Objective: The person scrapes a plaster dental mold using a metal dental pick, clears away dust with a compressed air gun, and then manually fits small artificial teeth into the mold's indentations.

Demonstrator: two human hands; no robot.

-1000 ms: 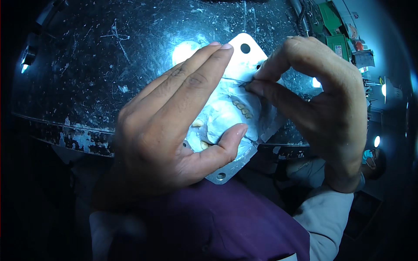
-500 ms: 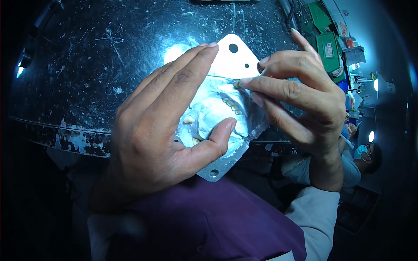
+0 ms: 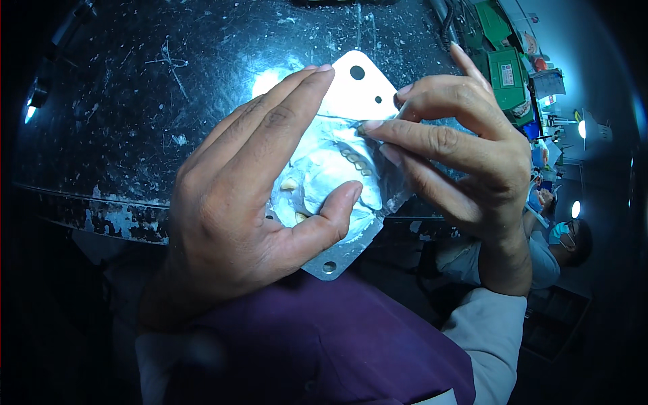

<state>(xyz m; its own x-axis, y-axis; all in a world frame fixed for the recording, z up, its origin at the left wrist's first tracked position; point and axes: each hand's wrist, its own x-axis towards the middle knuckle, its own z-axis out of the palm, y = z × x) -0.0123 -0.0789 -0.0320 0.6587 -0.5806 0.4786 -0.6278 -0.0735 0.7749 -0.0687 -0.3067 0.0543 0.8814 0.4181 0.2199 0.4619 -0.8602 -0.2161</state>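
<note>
A white plaster dental cast (image 3: 327,175) sits in a metal flask half (image 3: 351,94), whose flat corners have round holes. My left hand (image 3: 236,182) grips it from the left, long fingers along the far side and thumb over the near part of the plaster. A curved row of teeth (image 3: 356,160) shows right of the middle, and a yellowish tooth (image 3: 289,184) shows near my left palm. My right hand (image 3: 466,145) is closed in a pinch at the cast's upper right, against a small brownish-yellow piece (image 3: 363,128). Its fingertips partly hide what they hold.
The dark, scratched bench (image 3: 135,121) has a chipped front edge (image 3: 121,219). Green boxes (image 3: 506,77) and assorted small items line the far right. Beyond the bench's right side sits another person (image 3: 540,256) in light clothing. My purple apron (image 3: 324,337) is just below the flask.
The flask and both hands have shifted very slightly left and together. My right fingertips stay at the same spot on the cast, and the grip looks the same.
</note>
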